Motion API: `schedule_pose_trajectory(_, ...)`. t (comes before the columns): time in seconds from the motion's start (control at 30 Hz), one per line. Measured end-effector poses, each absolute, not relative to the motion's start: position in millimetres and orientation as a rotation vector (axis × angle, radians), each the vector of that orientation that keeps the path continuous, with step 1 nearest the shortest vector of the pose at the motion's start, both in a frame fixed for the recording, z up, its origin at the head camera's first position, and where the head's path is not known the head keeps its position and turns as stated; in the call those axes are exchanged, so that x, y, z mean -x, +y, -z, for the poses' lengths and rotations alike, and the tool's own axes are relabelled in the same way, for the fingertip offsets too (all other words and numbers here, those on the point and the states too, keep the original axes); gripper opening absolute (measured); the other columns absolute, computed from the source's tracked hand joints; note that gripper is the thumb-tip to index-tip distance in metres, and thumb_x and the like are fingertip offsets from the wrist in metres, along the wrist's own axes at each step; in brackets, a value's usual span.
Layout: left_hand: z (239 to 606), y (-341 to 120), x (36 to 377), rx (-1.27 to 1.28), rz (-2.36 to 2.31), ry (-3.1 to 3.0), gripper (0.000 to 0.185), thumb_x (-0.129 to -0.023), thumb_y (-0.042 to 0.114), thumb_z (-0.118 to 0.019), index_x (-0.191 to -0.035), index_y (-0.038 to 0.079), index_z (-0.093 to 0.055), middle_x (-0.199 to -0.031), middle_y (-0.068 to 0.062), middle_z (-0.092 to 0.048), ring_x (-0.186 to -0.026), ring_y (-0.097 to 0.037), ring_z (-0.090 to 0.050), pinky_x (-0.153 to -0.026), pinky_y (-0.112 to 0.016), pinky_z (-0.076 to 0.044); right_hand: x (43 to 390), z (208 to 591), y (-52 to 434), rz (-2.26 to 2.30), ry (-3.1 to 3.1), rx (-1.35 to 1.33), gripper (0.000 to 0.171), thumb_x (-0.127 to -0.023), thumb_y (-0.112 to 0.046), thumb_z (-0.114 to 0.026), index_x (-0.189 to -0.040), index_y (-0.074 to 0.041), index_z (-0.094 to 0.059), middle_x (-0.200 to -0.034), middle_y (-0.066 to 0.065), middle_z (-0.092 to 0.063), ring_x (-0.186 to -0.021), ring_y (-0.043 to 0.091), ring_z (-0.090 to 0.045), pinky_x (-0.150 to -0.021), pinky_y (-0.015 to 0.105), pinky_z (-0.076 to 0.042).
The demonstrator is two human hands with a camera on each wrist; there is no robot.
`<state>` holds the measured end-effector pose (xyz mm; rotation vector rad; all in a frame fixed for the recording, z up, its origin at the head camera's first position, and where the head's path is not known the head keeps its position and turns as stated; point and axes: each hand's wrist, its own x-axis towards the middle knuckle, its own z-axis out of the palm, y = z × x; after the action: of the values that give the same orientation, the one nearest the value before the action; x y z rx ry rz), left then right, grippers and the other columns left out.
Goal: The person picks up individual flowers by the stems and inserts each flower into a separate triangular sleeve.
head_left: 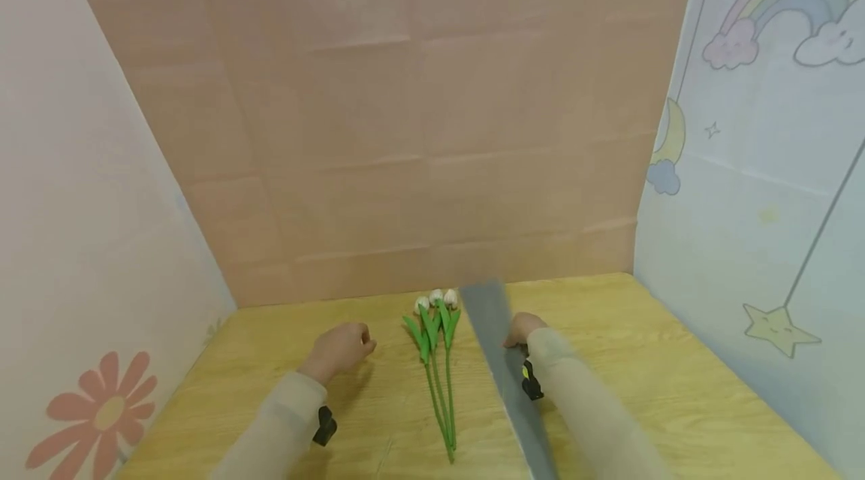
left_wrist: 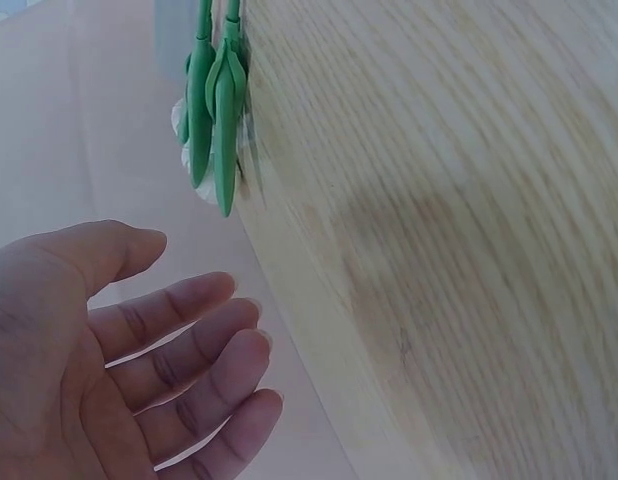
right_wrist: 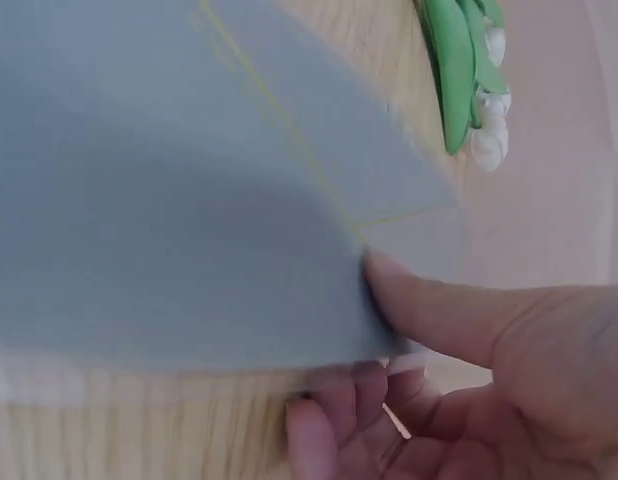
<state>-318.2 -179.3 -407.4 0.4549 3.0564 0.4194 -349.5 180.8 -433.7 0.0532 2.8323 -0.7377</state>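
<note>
Three white artificial tulips [head_left: 431,328] with green leaves and long green stems lie side by side mid-table, heads toward the back. Just right of them is a long grey sheet [head_left: 489,326], blurred at its far end. A thin yellow line runs along the sheet [right_wrist: 159,200] in the right wrist view. My right hand [head_left: 525,328] pinches the sheet's right edge, thumb on top and fingers beneath. To the left of the tulips, my left hand [head_left: 340,350] hovers over the table with loosely bent fingers, holding nothing. Its palm and separated fingertips show in the left wrist view.
The light wood-grain table [head_left: 649,360] meets a creased pinkish-brown backdrop [head_left: 419,127] at the back. A panel with a flower print [head_left: 108,414] stands at the left, and one with a rainbow and star print [head_left: 782,328] at the right. Each wrist wears a dark strap.
</note>
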Motion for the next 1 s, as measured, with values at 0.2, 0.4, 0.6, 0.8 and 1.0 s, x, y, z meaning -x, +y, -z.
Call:
schedule_pose_trajectory(0.2,404,-177,320,-0.466,-0.426,3.074,0.018,-0.096,0.027,-0.06,-0.093,0.01,-0.066,-0.08,0.001,-0.065,-0.06,-0.012,-0.051,-0.054,-0.03,-0.044,349,429,195,0.797,2.981,0.09,0.024,-0.084,-0.002,-0.059,-0.06,-0.003,-0.052,-0.053,0.005,-0.049,-0.043,0.014,-0.042,-0.04,0.024,-0.033)
schedule_pose_trajectory(0.4,399,-165,318,-0.538,-0.694,2.939,0.021,-0.098,0.027,-0.057,-0.095,0.009,-0.067,-0.074,-0.001,-0.063,-0.06,-0.016,-0.055,-0.053,-0.03,-0.044,349,417,200,0.965,2.983,0.24,0.024,-0.095,-0.011,-0.057,-0.073,-0.002,-0.056,-0.068,0.009,-0.058,-0.056,0.016,-0.053,-0.051,0.029,-0.044)
schedule_pose_trajectory(0.6,404,-126,312,-0.621,-1.394,2.254,0.043,-0.1,0.033,-0.052,-0.118,-0.004,-0.064,-0.101,-0.02,-0.069,-0.095,-0.035,-0.067,-0.086,-0.044,-0.055,341,383,178,1.234,2.776,0.617,0.027,-0.101,-0.023,-0.052,-0.094,0.003,-0.052,-0.089,0.013,-0.057,-0.081,0.024,-0.055,-0.071,0.036,-0.046)
schedule_pose_trajectory(0.8,407,-93,313,-0.411,-1.947,1.583,0.052,-0.103,0.042,-0.042,-0.136,0.001,-0.045,-0.132,-0.017,-0.058,-0.123,-0.03,-0.054,-0.112,-0.054,-0.03,329,357,153,1.288,2.421,0.93,0.02,-0.103,-0.024,-0.049,-0.099,-0.004,-0.053,-0.096,0.006,-0.057,-0.096,0.023,-0.056,-0.087,0.04,-0.046)
schedule_pose_trajectory(1.0,395,-85,312,-0.105,-2.631,1.184,0.02,-0.103,0.027,-0.049,-0.114,0.011,-0.051,-0.103,0.006,-0.064,-0.095,-0.007,-0.063,-0.088,-0.025,-0.049,323,376,148,1.218,2.248,0.853,0.041,-0.099,-0.027,-0.056,-0.131,-0.002,-0.049,-0.112,0.009,-0.064,-0.11,0.022,-0.06,-0.093,0.042,-0.05)
